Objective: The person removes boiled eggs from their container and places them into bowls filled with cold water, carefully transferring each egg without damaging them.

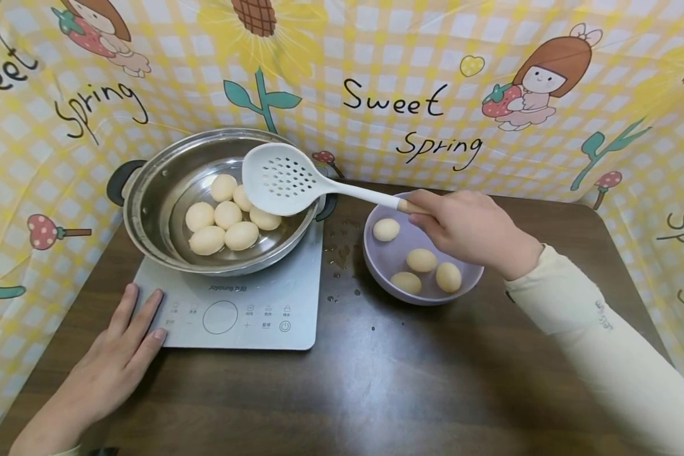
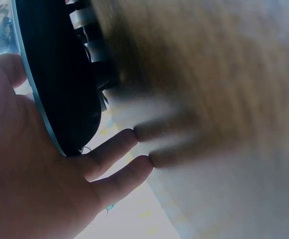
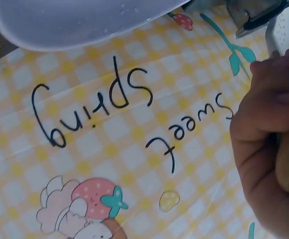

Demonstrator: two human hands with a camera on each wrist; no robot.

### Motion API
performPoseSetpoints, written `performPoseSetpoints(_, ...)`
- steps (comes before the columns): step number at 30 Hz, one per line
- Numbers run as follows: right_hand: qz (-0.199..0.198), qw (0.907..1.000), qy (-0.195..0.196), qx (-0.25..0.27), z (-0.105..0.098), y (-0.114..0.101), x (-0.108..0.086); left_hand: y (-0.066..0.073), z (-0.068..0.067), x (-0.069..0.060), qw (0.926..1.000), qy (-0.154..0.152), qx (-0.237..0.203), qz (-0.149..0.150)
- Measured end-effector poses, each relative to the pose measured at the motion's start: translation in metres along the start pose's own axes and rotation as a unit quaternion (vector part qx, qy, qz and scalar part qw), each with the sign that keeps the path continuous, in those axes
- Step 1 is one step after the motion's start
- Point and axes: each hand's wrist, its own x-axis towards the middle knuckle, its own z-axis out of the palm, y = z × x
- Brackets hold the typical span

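My right hand (image 1: 473, 231) grips the wooden end of a white slotted spoon (image 1: 282, 180). The spoon's head hovers over the right rim of a steel pot (image 1: 162, 190), with nothing on it. Several pale eggs (image 1: 228, 215) lie together in the pot, in what looks like clear water. Beneath the hand sits a lilac bowl (image 1: 372, 256) with several more eggs (image 1: 421, 260). My left hand (image 1: 105, 370) rests at the left front edge of a white induction cooktop (image 1: 222, 332). In the left wrist view, two straight fingers (image 2: 122, 181) touch the dark table.
Water drops (image 1: 339, 253) dot the wooden table (image 1: 376, 386) between cooktop and bowl. A checked yellow cloth (image 1: 387, 57) with printed flowers and lettering hangs behind and at both sides. Black handles (image 1: 124, 182) stick out from the pot.
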Motion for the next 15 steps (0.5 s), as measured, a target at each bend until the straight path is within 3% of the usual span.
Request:
performPoseSetpoints(8, 0.043, 0.9982, 0.027, -0.032, 0.015, -0.015, 0.01, 0.0, 0.0, -0.001, 1.0, 0.0, -0.006, -0.002)
performPoseSetpoints(15, 0.005, 0.9952, 0.07, -0.068, 0.023, -0.019, 0.011, 0.001, 0.0, -0.001, 1.0, 0.001, -0.005, -0.001)
